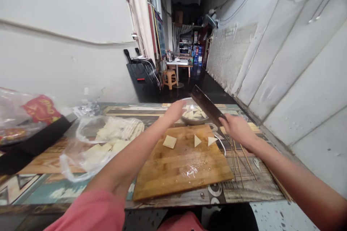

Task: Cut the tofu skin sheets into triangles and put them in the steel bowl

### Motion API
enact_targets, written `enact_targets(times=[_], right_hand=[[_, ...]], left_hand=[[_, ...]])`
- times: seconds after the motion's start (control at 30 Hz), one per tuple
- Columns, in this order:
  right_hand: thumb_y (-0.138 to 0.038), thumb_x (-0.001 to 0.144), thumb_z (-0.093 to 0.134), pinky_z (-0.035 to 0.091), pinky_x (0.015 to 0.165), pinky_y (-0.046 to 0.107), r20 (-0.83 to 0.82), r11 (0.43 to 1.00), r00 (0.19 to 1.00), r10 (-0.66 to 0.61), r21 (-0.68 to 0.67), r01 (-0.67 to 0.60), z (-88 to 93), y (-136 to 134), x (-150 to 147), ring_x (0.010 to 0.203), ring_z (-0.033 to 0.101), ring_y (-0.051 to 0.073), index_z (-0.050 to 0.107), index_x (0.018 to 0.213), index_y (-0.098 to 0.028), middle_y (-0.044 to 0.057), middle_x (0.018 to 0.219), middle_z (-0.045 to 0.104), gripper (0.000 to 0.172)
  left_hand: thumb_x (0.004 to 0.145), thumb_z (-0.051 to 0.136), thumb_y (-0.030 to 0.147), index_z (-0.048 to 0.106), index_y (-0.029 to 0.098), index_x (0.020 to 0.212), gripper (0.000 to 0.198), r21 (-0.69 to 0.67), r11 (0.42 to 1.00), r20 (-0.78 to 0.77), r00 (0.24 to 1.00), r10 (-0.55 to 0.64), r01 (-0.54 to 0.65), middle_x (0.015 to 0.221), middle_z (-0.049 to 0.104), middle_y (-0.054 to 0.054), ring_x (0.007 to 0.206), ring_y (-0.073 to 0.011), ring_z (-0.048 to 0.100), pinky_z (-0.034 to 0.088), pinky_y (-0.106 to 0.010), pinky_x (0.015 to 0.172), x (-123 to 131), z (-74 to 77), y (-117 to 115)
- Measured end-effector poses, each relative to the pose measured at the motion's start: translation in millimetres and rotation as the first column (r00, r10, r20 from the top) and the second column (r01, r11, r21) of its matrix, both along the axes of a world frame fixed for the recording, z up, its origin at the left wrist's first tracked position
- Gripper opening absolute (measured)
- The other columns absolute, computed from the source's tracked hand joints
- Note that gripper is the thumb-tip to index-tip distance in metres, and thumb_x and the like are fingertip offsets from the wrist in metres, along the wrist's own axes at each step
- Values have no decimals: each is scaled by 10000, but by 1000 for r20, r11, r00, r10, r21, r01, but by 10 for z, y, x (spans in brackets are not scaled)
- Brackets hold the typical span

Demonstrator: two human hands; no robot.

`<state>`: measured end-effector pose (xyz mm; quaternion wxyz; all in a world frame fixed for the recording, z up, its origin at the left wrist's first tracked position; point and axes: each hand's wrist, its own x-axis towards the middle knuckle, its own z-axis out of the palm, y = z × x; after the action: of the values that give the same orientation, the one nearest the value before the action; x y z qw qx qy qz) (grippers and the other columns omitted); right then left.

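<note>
A cleaver [207,105] is gripped by its handle in my right hand [236,127], its broad dark blade raised and slanting up to the left. My left hand [177,110] reaches to the left rim of a metal bowl [195,120], fingers stretched out and apart, with nothing visible in them. Pale triangular tofu pieces [193,114] lie inside the bowl. On the wooden cutting board [173,169] are one square tofu slice [170,142] and two triangles, a left one [197,140] and a right one [211,140].
Left of the board, an open plastic bag [78,158] holds stacked tofu slices [116,133]. Several thin wooden skewers [235,158] lie to its right. A red-printed plastic package [40,110] is at the far left. Beyond the table stand a black speaker [143,77] and a stool [170,78].
</note>
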<state>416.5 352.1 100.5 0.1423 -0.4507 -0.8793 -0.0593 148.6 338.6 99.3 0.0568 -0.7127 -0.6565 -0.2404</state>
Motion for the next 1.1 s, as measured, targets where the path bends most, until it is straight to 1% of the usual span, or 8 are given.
enact_targets(times=[0.07, 0.13, 0.23, 0.33, 0.47, 0.53, 0.7, 1.1], right_hand=[[-338, 926, 310, 310, 557, 263, -69, 999, 997, 28, -42, -31, -14, -38, 62, 654, 609, 197, 552, 831, -146, 85, 718, 652, 323], [-335, 925, 313, 330, 569, 254, -133, 988, 988, 73, -127, -90, -50, -146, 128, 649, 602, 184, 547, 788, -161, 65, 722, 650, 322], [-333, 921, 327, 346, 576, 241, -147, 946, 982, 118, -285, -156, -135, -351, 150, 648, 602, 170, 558, 761, -166, 55, 728, 655, 327], [-328, 922, 320, 352, 592, 249, -77, 919, 981, 178, -342, -193, -238, -510, 31, 685, 614, 184, 578, 793, -153, 78, 759, 663, 337], [-314, 922, 307, 366, 631, 259, 1, 900, 960, 279, -348, -261, -317, -605, -262, 759, 630, 201, 587, 837, -142, 99, 810, 669, 339], [-309, 918, 303, 376, 640, 266, 43, 892, 952, 303, -364, -267, -324, -619, -403, 779, 635, 213, 592, 850, -136, 113, 828, 673, 343], [-323, 913, 300, 396, 625, 281, 89, 877, 939, 333, -394, -274, -330, -616, -616, 778, 641, 231, 612, 868, -133, 131, 842, 678, 368], [-277, 914, 278, 400, 621, 258, 124, 865, 931, 344, -426, -263, -198, -695, -646, 754, 638, 201, 611, 849, -115, 134, 807, 674, 376]], left_hand=[[804, 526, 226, 636, 121, 982, 234, -46, 999, -32, 999, 5, -6, 999, 633, -114, 968, -233, 563, 415, -336, 862, -24, -130, -125], [753, 601, 291, 657, 160, 924, 223, -157, 986, -77, 995, -61, 48, 939, 649, -93, 915, -241, 586, 439, -330, 821, -89, -316, -412], [661, 687, 339, 605, 179, 1072, 448, -316, 940, -112, 979, -170, 127, 1076, 612, -107, 995, -274, 565, 440, -347, 850, -207, -622, -905], [720, 632, 301, 500, 180, 1213, 524, -289, 954, -47, 994, -95, 77, 1189, 552, -120, 1063, -260, 535, 417, -356, 899, -257, -889, -1227], [856, 453, 242, 602, 176, 1047, 251, -172, 982, 11, 997, 78, -75, 1119, 578, -109, 949, -215, 582, 447, -330, 829, -205, -1123, -1374], [894, 383, 242, 618, 172, 1015, 274, -113, 987, -18, 994, 109, -110, 1070, 598, -99, 922, -206, 582, 454, -327, 805, -178, -1183, -1403], [898, 368, 184, 606, 180, 1080, 300, -46, 998, -103, 994, 43, -48, 1061, 602, -73, 917, -187, 571, 455, -316, 805, -195, -1232, -1446], [901, 384, 173, 594, 162, 1110, 296, 14, 1000, -19, 1000, -18, 18, 1078, 601, -89, 981, -198, 554, 459, -358, 850, -147, -1200, -1447]])
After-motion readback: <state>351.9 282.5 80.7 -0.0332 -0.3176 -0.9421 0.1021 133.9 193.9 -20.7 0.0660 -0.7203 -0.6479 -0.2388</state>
